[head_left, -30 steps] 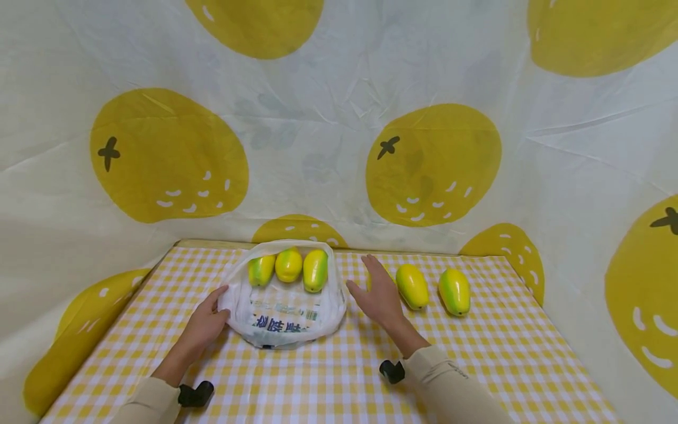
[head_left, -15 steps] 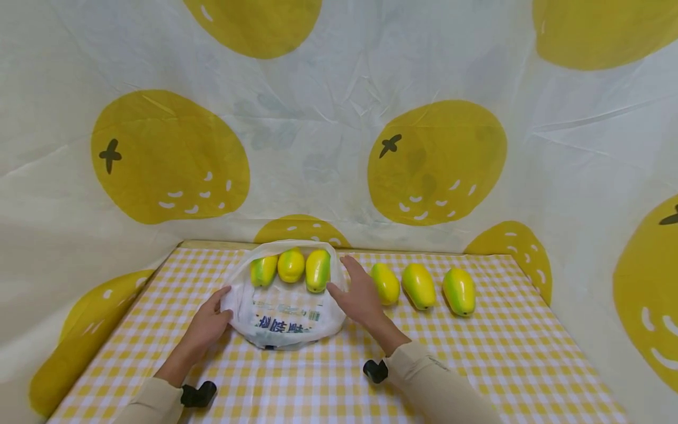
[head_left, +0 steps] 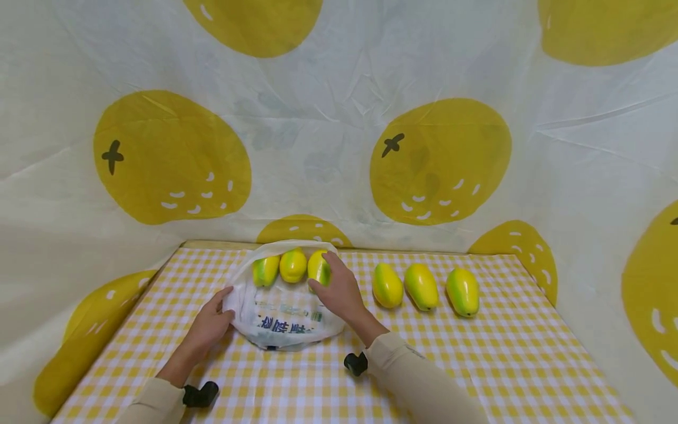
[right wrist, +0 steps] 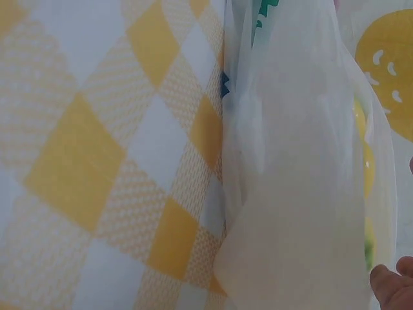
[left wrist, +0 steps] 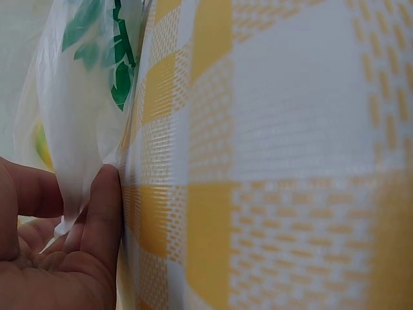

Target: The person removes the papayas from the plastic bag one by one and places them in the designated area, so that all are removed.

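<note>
A white plastic bag (head_left: 241, 318) with its mouth spread lies on the checked cloth. Three yellow-green fruits shaped like papayas rest along its far inside, among them the left one (head_left: 265, 272) and the middle one (head_left: 292, 265). My left hand (head_left: 208, 323) pinches the bag's left rim between thumb and fingers; the left wrist view shows the gathered plastic (left wrist: 74, 194) there. My right hand (head_left: 341, 288) reaches over the bag's right rim, thumb and fingers spread by the rightmost fruit (head_left: 318, 268) and partly covering it. In the right wrist view, its fingertips (right wrist: 386, 284) are by the rim.
Three more such fruits stand in a row right of the bag: a near one (head_left: 388, 285), a middle one (head_left: 421, 287) and a far-right one (head_left: 463, 292). The checked tablecloth (head_left: 424, 365) reaches a printed curtain (head_left: 328, 147) behind.
My right hand has moved left from beside the row of fruits, over the bag's right rim, to the rightmost fruit inside. My left hand keeps its hold on the bag.
</note>
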The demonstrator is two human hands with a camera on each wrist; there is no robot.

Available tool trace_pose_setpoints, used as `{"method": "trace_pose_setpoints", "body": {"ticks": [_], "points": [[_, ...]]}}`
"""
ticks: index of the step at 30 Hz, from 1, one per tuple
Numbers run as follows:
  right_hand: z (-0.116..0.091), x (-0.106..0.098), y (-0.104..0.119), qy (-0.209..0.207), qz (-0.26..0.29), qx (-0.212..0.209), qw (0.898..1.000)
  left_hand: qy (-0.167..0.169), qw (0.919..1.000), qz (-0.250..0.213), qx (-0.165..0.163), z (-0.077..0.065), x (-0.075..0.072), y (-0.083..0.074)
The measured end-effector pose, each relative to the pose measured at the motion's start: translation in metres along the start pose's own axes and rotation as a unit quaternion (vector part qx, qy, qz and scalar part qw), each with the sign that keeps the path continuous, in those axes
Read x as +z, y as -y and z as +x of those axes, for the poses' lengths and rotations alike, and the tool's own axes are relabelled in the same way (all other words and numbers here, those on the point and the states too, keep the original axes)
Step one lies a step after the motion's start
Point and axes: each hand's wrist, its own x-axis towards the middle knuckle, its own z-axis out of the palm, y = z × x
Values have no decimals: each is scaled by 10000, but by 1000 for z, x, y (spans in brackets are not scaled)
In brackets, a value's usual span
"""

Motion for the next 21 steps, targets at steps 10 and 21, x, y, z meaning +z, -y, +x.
{"method": "trace_pose_setpoints", "body": {"ticks": [10, 21], "points": [[14, 8, 1, 144, 163, 522, 9984, 11, 9998, -148, 114, 2, 1, 3], [13, 15, -7, -327, 34, 120, 9994, 32, 9998, -128, 121, 1, 1, 4]]}}
